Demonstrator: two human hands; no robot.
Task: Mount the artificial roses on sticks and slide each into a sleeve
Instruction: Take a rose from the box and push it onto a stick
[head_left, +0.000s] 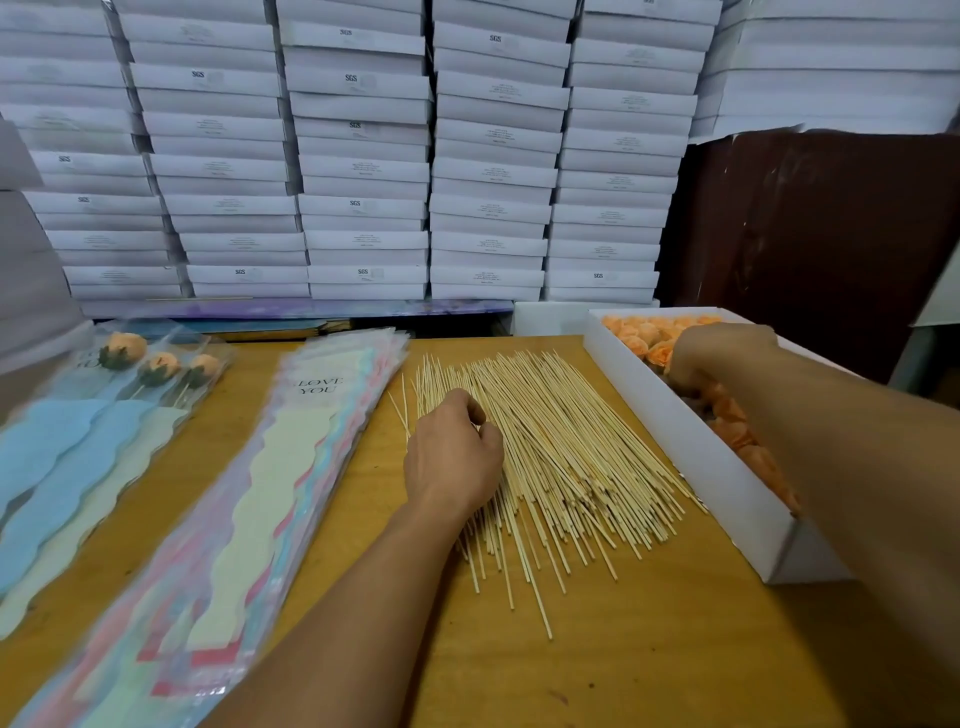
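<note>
The sticks (550, 457) lie fanned in a loose pile at the middle of the worktop (649, 670), long axes running from the near edge toward the far edge, slightly splayed. The left hand (452, 452) rests on the pile's left side, fingers curled as if pinching one stick, though I cannot tell if it holds any. Just right of the pile, the white box (727, 467) of orange roses (644, 332) takes the right hand (717, 353), reaching in, its fingers hidden. Empty sleeves (280, 467) lie left of the sticks, nearer the left hand.
</note>
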